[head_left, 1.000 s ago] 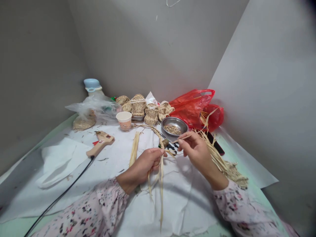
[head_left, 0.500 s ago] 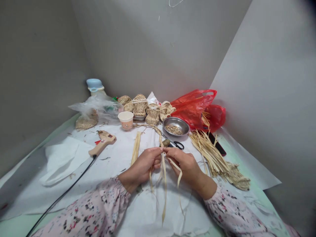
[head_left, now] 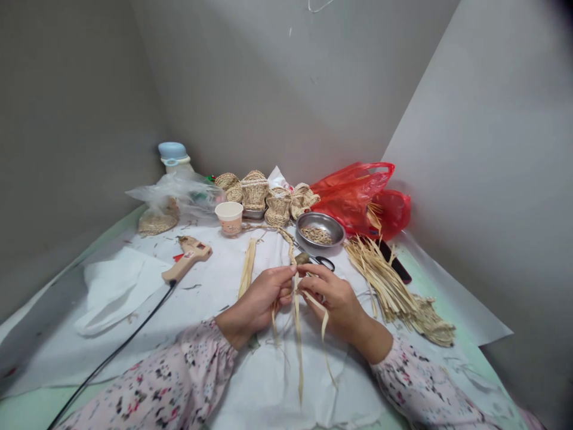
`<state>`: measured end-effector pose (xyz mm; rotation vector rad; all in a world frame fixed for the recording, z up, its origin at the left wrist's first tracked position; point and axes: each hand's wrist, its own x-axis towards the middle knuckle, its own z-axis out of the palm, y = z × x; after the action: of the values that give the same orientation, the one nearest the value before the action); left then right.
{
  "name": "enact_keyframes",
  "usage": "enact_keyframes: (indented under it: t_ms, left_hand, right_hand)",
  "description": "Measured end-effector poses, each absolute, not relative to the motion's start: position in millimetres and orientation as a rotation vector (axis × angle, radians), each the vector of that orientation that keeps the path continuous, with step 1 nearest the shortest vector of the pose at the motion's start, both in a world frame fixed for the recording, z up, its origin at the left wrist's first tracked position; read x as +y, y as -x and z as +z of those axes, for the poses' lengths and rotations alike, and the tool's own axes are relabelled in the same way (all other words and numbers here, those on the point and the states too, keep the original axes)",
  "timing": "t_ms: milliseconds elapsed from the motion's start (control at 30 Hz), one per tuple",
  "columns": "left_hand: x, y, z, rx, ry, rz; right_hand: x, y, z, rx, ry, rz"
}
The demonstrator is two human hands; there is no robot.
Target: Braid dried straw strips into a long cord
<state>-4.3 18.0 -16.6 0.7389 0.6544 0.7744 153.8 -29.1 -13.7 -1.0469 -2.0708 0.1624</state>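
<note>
Centrally, a straw plait (head_left: 286,246) is held up over a white paper sheet (head_left: 134,298). It is gripped by the left hand (head_left: 262,301), its fingers curled closed around the strands, and pinched by the right hand (head_left: 333,304) just beside it, thumb and fingers pressed together. Loose straw strands (head_left: 298,352) are left hanging below both hands, while the upper length of the plait is stretched back toward the woven pieces. A small brownish lump (head_left: 303,258) is seen at the top of the right hand; what it is cannot be told. Just beyond, black-handled scissors (head_left: 324,263) are laid in front of a steel bowl (head_left: 308,218) holding straw scraps. To the right, a bundle of straw strips (head_left: 380,280) is piled near a red plastic bag (head_left: 353,197). Woven straw slippers (head_left: 254,191) are lined up at the back, with a paper cup (head_left: 230,218) near them. To the left, a hot glue gun (head_left: 188,257) is laid with its black cord (head_left: 120,352) trailing toward the person.
</note>
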Motion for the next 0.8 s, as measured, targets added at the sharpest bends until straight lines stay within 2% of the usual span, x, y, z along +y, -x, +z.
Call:
enact_keyframes:
  t_ms: [800]
  left_hand:
    - [19.4, 4.8, -22.7, 0.682, -0.88, 0.794]
  right_hand:
    - [-26.2, -155.2, -16.7, -2.152, 1.09, 0.131]
